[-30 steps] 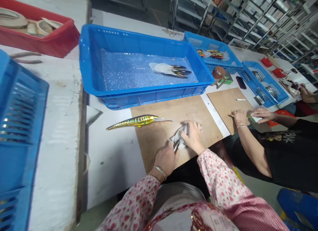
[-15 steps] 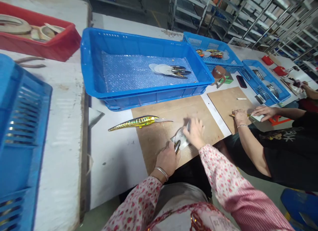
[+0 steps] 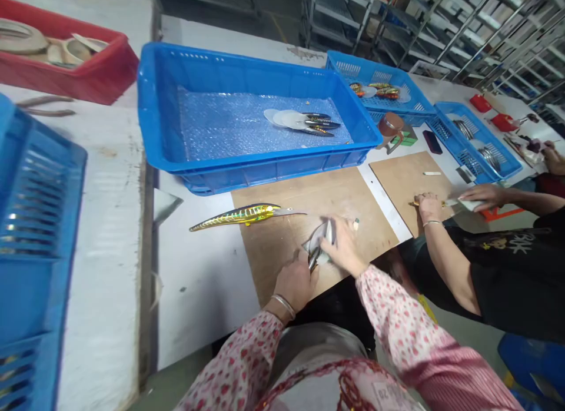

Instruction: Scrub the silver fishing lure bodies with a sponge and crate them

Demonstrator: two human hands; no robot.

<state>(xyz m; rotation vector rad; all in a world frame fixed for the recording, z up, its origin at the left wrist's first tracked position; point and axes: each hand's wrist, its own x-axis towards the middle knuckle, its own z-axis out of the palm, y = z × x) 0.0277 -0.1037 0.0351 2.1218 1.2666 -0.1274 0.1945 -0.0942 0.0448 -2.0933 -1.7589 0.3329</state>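
Note:
A dark fishing lure [image 3: 313, 259] with a pale, see-through lip [image 3: 314, 240] is gripped in my left hand [image 3: 295, 281], low over the brown board. My right hand [image 3: 343, 246] is closed at the lip's right side, its fingers around a thin grey-white piece [image 3: 329, 231] that I cannot make out clearly. Left of and beyond my hands lies a gold, striped fishing lure [image 3: 247, 215] with a clear lip, partly on the board [image 3: 282, 267] and partly on the white tabletop. A small white thing with a dark end [image 3: 356, 224] lies beside my right fingers.
A blue bin [image 3: 260, 163] holding several dark lures [image 3: 320, 123] stands behind the board. At left are a red tray [image 3: 97, 75], pliers [image 3: 46, 108] and a blue crate [image 3: 30, 281]. A brown mug [image 3: 391, 127] and a co-worker's hands [image 3: 430, 209] are at right.
My right hand has shifted slightly left and down, closer to my left hand. The small white thing with the dark end now shows beside it. My left hand still holds the dark lure.

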